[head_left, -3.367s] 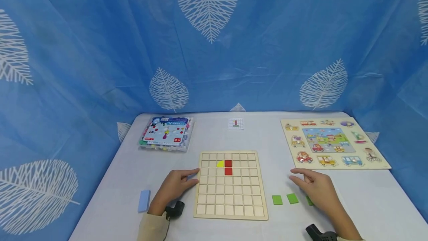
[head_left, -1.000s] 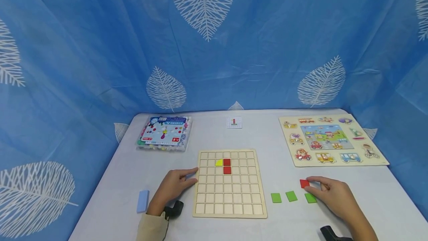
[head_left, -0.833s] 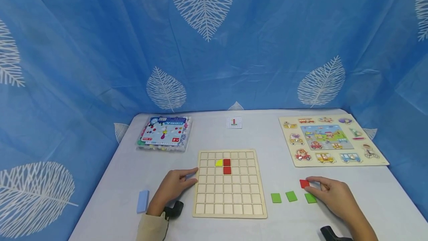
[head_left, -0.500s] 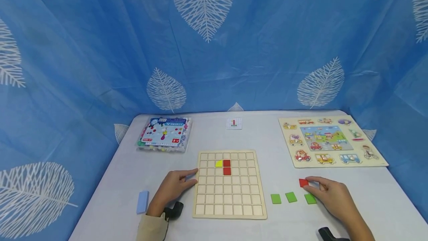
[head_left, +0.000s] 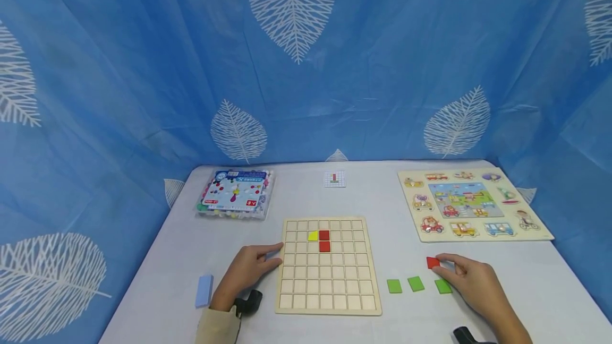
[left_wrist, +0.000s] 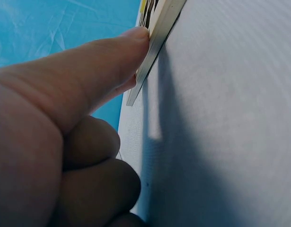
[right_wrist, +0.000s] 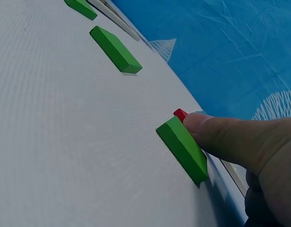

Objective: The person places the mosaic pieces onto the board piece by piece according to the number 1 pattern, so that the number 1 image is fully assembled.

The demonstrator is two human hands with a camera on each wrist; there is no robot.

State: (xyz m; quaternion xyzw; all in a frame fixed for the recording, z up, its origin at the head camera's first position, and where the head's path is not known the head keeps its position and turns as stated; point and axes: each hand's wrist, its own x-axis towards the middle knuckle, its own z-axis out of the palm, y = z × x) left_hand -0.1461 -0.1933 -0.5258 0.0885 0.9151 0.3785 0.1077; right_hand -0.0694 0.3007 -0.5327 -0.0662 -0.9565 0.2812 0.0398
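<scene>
Red tile (head_left: 432, 263) pinched in right hand (head_left: 473, 282); left hand (head_left: 246, 271) touching board (head_left: 326, 285).

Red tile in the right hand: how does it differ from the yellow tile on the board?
The right hand pinches the red tile; no hand touches the yellow tile. The red tile is off the board, to its right; the yellow tile sits in a board cell. Both are small pieces.

Grid board (head_left: 332, 284): pale wood, smooth, matt
Red tile (head_left: 432, 263), near right: smooth, matt
Green tiles (head_left: 416, 283): smooth, matt
Puzzle board (head_left: 543, 234), far right: wood-like
Box (head_left: 236, 195), far left: clear plastic, glossy
Surface (head_left: 373, 195): finely textured cloth
Curtain (head_left: 382, 41): cloth-like, creased, slight sheen
</scene>
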